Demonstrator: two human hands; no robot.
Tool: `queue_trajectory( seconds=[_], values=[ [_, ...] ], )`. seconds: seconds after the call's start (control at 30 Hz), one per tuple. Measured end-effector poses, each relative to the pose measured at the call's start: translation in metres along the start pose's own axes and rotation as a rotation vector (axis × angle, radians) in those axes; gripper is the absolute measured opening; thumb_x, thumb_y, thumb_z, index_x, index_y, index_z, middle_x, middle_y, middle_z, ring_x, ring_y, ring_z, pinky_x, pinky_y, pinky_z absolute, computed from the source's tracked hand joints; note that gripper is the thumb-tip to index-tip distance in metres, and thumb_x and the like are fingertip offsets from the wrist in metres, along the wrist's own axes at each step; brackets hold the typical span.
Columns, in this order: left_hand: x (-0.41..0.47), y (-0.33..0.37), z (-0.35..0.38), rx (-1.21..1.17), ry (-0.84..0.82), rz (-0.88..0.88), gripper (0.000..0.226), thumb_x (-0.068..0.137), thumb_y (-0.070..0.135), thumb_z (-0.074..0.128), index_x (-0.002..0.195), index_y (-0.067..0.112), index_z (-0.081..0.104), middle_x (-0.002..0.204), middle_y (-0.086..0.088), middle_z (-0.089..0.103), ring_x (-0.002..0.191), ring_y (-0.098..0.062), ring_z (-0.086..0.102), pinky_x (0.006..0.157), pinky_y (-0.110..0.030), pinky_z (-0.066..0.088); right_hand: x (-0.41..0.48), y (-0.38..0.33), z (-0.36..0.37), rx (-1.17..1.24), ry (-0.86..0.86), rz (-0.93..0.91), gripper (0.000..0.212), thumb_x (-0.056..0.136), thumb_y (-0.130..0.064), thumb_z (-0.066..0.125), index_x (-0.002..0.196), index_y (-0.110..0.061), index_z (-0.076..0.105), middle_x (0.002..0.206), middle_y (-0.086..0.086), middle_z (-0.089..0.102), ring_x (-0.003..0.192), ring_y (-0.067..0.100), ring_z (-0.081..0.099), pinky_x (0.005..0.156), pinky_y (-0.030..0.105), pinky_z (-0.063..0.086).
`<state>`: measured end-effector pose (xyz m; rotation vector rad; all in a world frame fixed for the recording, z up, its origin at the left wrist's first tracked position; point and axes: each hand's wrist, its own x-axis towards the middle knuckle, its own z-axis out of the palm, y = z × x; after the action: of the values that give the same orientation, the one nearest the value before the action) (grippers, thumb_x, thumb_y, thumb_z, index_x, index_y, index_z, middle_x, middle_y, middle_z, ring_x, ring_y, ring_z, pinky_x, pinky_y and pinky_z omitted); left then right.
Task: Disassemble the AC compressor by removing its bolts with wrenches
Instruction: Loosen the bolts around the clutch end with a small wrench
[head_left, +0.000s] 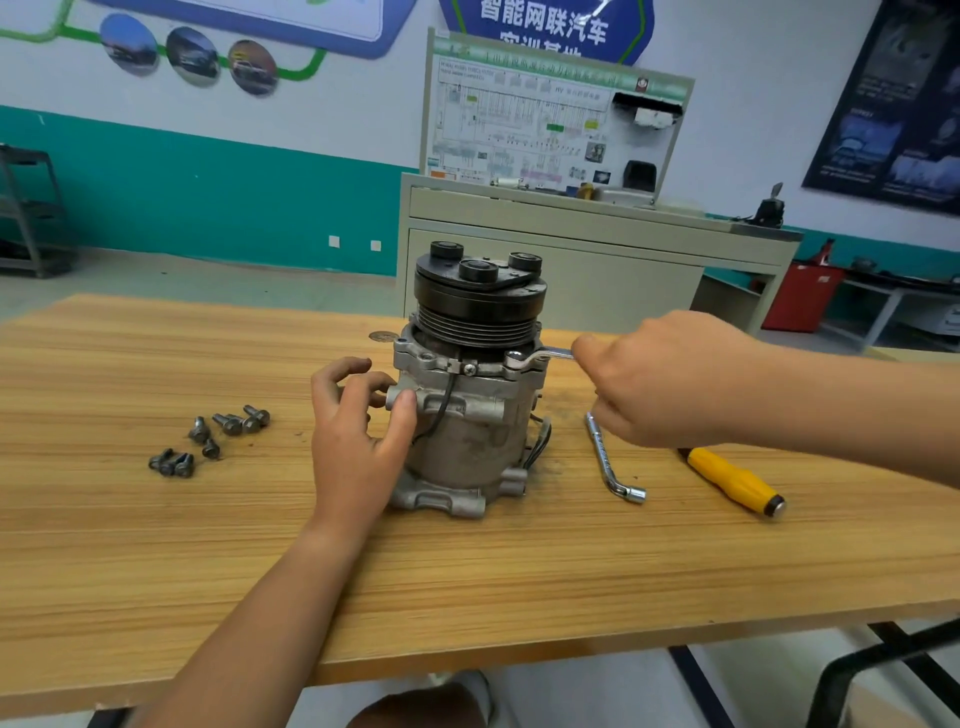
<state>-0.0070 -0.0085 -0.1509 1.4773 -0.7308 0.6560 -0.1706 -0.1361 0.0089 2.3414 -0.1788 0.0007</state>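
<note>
The AC compressor (467, 431) stands upright near the middle of the tabletop (467, 597), with its pulley (478, 306) uppermost and its mounting lugs flat on the wood. This attitude puts the upper flange bolts within reach from the side.

Left hand (353, 441): it holds the left side of the housing. The thumb lies across a cast boss on the front and the fingers curl round the side. In my judgement this grip braces the body so it does not turn with the wrench.

Right hand (665, 379): it is closed in a fist round the shank of a ring wrench (540, 357). The ring end is seated on the flange at the front right, just under the pulley. The bolt head under the ring cannot be seen. The shank lies roughly level, pointing away to the right, which gives room to swing it.

Loose bolts (213, 439) lie in a small scatter to the left, well apart from the compressor, so part of the removal appears to be done.

An L-shaped socket wrench (610, 457) lies just right of the compressor. A yellow-handled screwdriver (732, 480) lies beyond it. Both are within reach and neither is held.
</note>
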Motion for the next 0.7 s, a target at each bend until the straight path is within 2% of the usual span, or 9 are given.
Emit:
queue_trajectory(
  seconds=[0.07,0.2,0.3,0.37,0.4,0.43,0.57,0.63,0.7],
  values=[
    [0.0,-0.001,0.0,0.004,-0.001,0.013,0.026,0.081,0.043,0.048,0.09,0.019,0.054,0.117,0.002,0.04,0.09,0.011,0.048,0.065,-0.022,0.044,0.005,0.008,0.011,-0.009,0.028,-0.012,0.018,0.097,-0.031,0.027,0.087,-0.016,0.024,0.054,-0.002,0.035,0.043,0.013,0.033,0.04,0.025,0.022],
    [0.0,-0.003,0.001,0.015,-0.005,0.022,0.025,0.081,0.043,0.049,0.09,0.02,0.054,0.117,0.003,0.041,0.087,0.013,0.049,0.065,-0.014,0.04,0.028,0.013,0.031,-0.063,0.089,-0.006,0.007,0.095,-0.011,0.036,0.1,-0.012,0.04,0.058,-0.002,0.033,0.045,0.013,0.032,0.042,0.025,0.024],
    [0.0,-0.004,0.001,0.016,-0.002,0.028,0.025,0.081,0.042,0.048,0.09,0.019,0.054,0.116,0.001,0.041,0.091,0.017,0.047,0.067,-0.014,0.041,0.047,0.015,0.04,0.015,0.21,0.016,0.023,0.091,-0.003,0.04,0.113,-0.007,0.043,0.074,0.003,0.048,0.065,0.023,0.049,0.068,0.031,0.04],
    [0.0,-0.003,0.002,0.015,0.004,0.028,0.025,0.081,0.042,0.048,0.089,0.019,0.054,0.116,0.001,0.041,0.093,0.018,0.046,0.065,-0.02,0.042,0.06,0.01,0.048,0.039,0.285,0.036,0.033,0.09,0.001,0.037,0.122,-0.004,0.042,0.103,0.012,0.059,0.094,0.03,0.057,0.094,0.039,0.035],
    [0.0,-0.004,0.002,0.015,0.004,0.028,0.026,0.081,0.042,0.048,0.089,0.018,0.054,0.116,0.001,0.041,0.092,0.017,0.046,0.066,-0.02,0.042,0.065,0.008,0.052,0.063,0.3,0.04,0.037,0.09,0.003,0.036,0.126,-0.002,0.041,0.112,0.015,0.059,0.102,0.03,0.056,0.1,0.04,0.031],
    [0.0,-0.004,0.002,0.013,0.002,0.025,0.026,0.081,0.043,0.048,0.089,0.018,0.054,0.116,0.002,0.041,0.09,0.015,0.048,0.066,-0.02,0.042,0.067,0.006,0.055,0.103,0.302,0.051,0.039,0.089,0.005,0.036,0.127,-0.001,0.041,0.114,0.016,0.058,0.104,0.031,0.056,0.099,0.039,0.031],
    [0.0,-0.005,0.001,0.01,-0.003,0.008,0.028,0.08,0.045,0.047,0.09,0.019,0.054,0.116,0.002,0.041,0.089,0.013,0.048,0.066,-0.023,0.042,0.056,0.0,0.06,0.187,0.32,0.114,0.027,0.095,-0.005,0.036,0.121,-0.008,0.043,0.1,0.006,0.063,0.086,0.025,0.059,0.071,0.027,0.037],
    [-0.001,-0.005,0.002,0.0,-0.003,-0.009,0.028,0.08,0.046,0.047,0.09,0.02,0.054,0.116,0.004,0.041,0.09,0.008,0.049,0.066,-0.026,0.043,0.04,0.001,0.052,0.316,0.408,0.233,0.019,0.099,-0.017,0.034,0.11,-0.01,0.047,0.079,0.001,0.058,0.064,0.019,0.051,0.054,0.025,0.034],
    [0.0,-0.006,0.002,-0.001,-0.007,-0.018,0.028,0.08,0.046,0.047,0.089,0.021,0.054,0.116,0.004,0.041,0.092,0.0,0.048,0.067,-0.025,0.042,0.022,0.0,0.041,0.493,0.493,0.331,0.019,0.099,-0.024,0.034,0.101,-0.01,0.047,0.057,-0.006,0.043,0.046,0.014,0.039,0.042,0.025,0.024]
  ],
)
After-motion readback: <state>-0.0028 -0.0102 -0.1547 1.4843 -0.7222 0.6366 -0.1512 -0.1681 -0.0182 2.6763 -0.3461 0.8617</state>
